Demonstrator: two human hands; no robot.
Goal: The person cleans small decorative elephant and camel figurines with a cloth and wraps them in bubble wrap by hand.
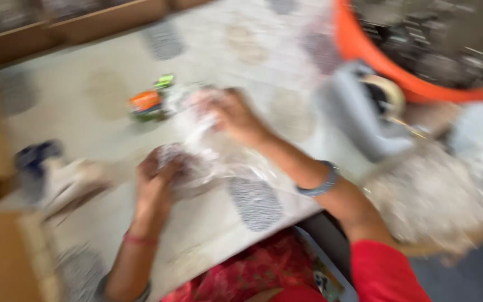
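The picture is blurred by motion. My left hand (155, 187) and my right hand (236, 116) both grip a crumpled clear plastic bag (202, 151) over a pale patterned table (107, 106). The left hand holds the bag's near end, the right hand its far end. What is inside the bag cannot be made out. A small orange and green item (149, 102) lies on the table just beyond the bag.
A grey tape dispenser (364, 114) stands at the right, with an orange tub (375, 56) of dark parts behind it. A heap of clear bags (437, 196) lies at the right edge. Cardboard boxes (1, 246) sit at the left beside a blue and white object (51, 168).
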